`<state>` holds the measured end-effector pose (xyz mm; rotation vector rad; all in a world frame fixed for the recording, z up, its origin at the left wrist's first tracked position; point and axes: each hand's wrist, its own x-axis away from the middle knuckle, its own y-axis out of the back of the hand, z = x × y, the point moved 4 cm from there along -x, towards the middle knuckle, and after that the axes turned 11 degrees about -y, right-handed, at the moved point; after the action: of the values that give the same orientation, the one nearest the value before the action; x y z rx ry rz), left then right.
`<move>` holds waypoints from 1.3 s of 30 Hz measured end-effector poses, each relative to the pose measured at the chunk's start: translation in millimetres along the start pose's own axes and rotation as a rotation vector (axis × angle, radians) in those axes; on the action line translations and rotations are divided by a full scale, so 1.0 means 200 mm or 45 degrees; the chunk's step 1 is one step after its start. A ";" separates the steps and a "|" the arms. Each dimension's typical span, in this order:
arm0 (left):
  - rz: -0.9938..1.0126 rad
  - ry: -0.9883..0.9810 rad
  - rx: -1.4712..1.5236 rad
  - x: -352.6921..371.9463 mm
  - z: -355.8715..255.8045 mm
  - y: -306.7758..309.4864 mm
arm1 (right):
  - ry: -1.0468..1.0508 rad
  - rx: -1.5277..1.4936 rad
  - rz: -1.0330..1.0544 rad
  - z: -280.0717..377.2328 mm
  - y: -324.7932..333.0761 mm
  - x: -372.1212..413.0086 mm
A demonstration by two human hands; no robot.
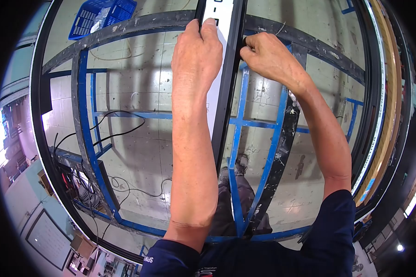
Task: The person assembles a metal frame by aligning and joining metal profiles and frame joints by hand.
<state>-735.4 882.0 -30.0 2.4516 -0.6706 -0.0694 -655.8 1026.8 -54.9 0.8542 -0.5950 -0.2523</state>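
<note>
A long black profile [225, 99] with a white printed strip [218, 69] along its face runs up the middle of the head view. My left hand [197, 57] grips its left side near the top, the thumb lying on the white strip and a finger at the dark edge. On the opposite side, my right hand [269, 54] is curled with its fingertips against the black edge. Whatever sits between those fingertips is hidden. The profile lies across a dark, paint-marked crossbar [138, 28] of the frame.
Blue metal bars [259, 123] form a stand below. A blue plastic basket [85, 21] holding a clear bag is at the upper left. Black cables [120, 134] hang and lie on the left. Long wooden and white edged pieces [387, 106] line the right side. My feet are on the tiled floor.
</note>
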 end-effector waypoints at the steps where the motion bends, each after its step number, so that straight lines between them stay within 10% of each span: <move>1: 0.003 0.003 0.000 0.00 0.00 0.00 | 0.011 0.005 -0.025 0.00 0.00 0.00; 39: -0.056 -0.085 -0.121 -0.05 0.05 -0.02 | -0.020 -0.036 -0.051 0.03 -0.17 0.26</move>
<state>-744.6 884.3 -41.2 2.3813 -0.6277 -0.1966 -616.2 977.3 -57.2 0.8383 -0.5882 -0.3032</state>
